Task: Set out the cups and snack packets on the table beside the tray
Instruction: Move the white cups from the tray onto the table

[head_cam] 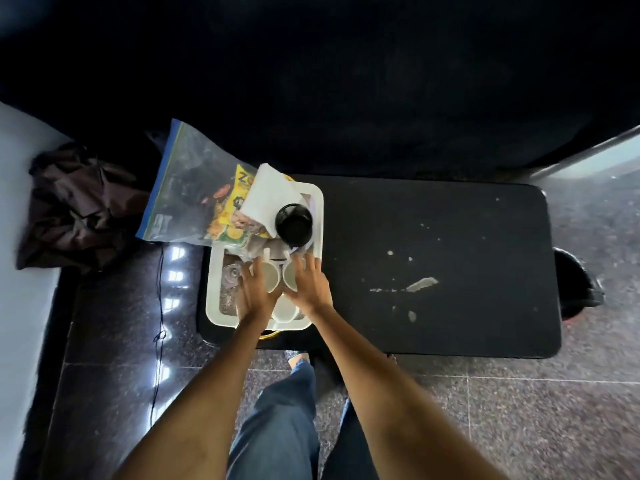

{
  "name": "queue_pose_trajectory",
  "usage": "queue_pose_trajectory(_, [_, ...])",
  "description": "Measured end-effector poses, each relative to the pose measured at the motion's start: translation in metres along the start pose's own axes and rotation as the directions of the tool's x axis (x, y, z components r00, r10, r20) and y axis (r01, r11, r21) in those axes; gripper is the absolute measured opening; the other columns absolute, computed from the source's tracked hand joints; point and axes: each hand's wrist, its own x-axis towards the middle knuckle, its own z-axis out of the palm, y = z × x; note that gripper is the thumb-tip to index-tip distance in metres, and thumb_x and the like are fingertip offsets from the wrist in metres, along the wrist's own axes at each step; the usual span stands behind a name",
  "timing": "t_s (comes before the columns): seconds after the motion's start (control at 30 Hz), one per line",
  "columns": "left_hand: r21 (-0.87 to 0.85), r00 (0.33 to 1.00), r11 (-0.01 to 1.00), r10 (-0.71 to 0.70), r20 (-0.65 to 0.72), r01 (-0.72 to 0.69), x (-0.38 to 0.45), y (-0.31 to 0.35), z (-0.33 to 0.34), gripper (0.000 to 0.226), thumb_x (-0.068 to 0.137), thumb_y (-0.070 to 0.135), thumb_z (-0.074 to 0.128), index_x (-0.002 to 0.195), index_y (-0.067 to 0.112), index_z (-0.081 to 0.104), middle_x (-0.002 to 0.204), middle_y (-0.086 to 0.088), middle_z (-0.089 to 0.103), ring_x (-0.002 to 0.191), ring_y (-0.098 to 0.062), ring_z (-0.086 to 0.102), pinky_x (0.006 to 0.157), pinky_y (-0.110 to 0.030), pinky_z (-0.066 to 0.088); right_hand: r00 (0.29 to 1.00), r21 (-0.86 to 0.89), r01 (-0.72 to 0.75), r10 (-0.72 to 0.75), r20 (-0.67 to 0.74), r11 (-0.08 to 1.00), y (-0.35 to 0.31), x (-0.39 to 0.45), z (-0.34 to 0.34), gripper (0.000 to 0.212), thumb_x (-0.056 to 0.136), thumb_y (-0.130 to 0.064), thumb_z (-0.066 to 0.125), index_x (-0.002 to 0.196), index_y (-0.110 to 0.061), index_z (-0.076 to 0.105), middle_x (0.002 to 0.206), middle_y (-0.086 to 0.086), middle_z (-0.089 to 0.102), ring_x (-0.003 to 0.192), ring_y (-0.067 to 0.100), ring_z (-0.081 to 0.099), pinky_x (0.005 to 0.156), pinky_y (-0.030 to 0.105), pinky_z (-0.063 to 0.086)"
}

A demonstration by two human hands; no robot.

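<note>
The small pale paper cups sit in the near half of the white rectangular plastic tray (212,289), which rests on the left end of the black rectangular bench (433,265); one cup (270,277) lies under the left hand (254,292), another (291,275) under the right hand (308,285), and a third (284,311) stands nearest the person, between the wrists. Such cups look light, thin-walled and easy to crush or tip, so a gentle hold around the side wall just under the rim seems the safest. The crinkly yellow printed snack packets (230,209) lie in the far half of the tray, partly under a folded white paper napkin (270,194) and beside a round black ribbed plastic cup (294,221); they should be light, soft and slippery, best pinched at a sealed edge. As for the grip, both hands have their fingers spread and only slightly bent, reaching over the two cups and touching or nearly touching the rims; neither seems closed around a cup yet. The bench surface to the right of the tray carries only pale specks.
</note>
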Motion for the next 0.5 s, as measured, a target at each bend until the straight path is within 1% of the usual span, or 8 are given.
queue_pose_trajectory(0.07, [-0.032,1.000,0.999,-0.006,-0.005,0.005,-0.013,0.023,0.007,0.081,0.076,0.025,0.074,0.143,0.007,0.033,0.139,-0.024,0.039,0.128,-0.040,0.040,0.101,-0.047,0.038,0.997,0.048,-0.060,0.062,-0.038,0.997,0.014,-0.014,-0.012,0.072,0.082,-0.035,0.066,0.141,-0.013,0.030,0.134,0.014,0.039,0.123,0.030,0.038,0.088,0.044,0.050])
queue_pose_trajectory(0.1, [-0.039,1.000,0.999,-0.004,-0.005,0.004,-0.020,0.036,0.013,0.081,0.075,0.024,0.075,0.143,0.008,0.033,0.137,-0.023,0.041,0.126,-0.040,0.042,0.099,-0.046,0.038,0.995,0.060,-0.083,0.087,-0.057,0.995,0.025,-0.022,-0.018,0.070,0.081,-0.035,0.067,0.138,-0.013,0.033,0.131,0.013,0.041,0.121,0.030,0.039,0.087,0.043,0.050])
queue_pose_trajectory(0.2, [-0.044,1.000,0.999,0.016,0.020,-0.015,-0.039,0.073,0.038,0.081,0.074,0.021,0.076,0.143,0.012,0.033,0.133,-0.020,0.043,0.115,-0.040,0.049,0.089,-0.046,0.044,0.987,0.078,-0.129,0.135,-0.091,0.989,0.069,-0.042,-0.032,0.063,0.079,-0.028,0.068,0.133,-0.013,0.038,0.126,0.011,0.044,0.118,0.029,0.042,0.082,0.041,0.052])
queue_pose_trajectory(0.3, [-0.025,0.996,0.998,0.052,0.072,-0.050,-0.055,0.110,0.070,0.070,0.074,0.021,0.074,0.134,0.014,0.039,0.130,-0.016,0.045,0.108,-0.038,0.056,0.083,-0.045,0.048,0.972,0.089,-0.199,0.208,-0.107,0.976,0.127,-0.058,-0.046,0.063,0.078,-0.024,0.068,0.133,-0.015,0.038,0.126,0.010,0.044,0.118,0.028,0.042,0.080,0.040,0.054])
queue_pose_trajectory(0.4, [0.027,0.991,0.998,0.047,0.125,-0.051,-0.062,0.141,0.102,0.066,0.075,0.023,0.073,0.132,0.015,0.039,0.129,-0.014,0.045,0.107,-0.036,0.057,0.082,-0.042,0.050,0.951,0.062,-0.284,0.290,-0.106,0.957,0.185,-0.072,-0.058,0.064,0.078,-0.026,0.070,0.132,-0.015,0.037,0.128,0.009,0.043,0.121,0.026,0.041,0.081,0.038,0.054])
queue_pose_trajectory(0.5, [0.022,0.986,0.999,0.028,0.165,-0.032,-0.064,0.166,0.132,0.066,0.076,0.023,0.072,0.131,0.013,0.039,0.130,-0.015,0.044,0.109,-0.036,0.056,0.083,-0.042,0.051,0.931,0.037,-0.348,0.350,-0.100,0.937,0.238,-0.079,-0.066,0.065,0.079,-0.027,0.070,0.133,-0.016,0.036,0.130,0.009,0.042,0.124,0.025,0.039,0.083,0.037,0.054])
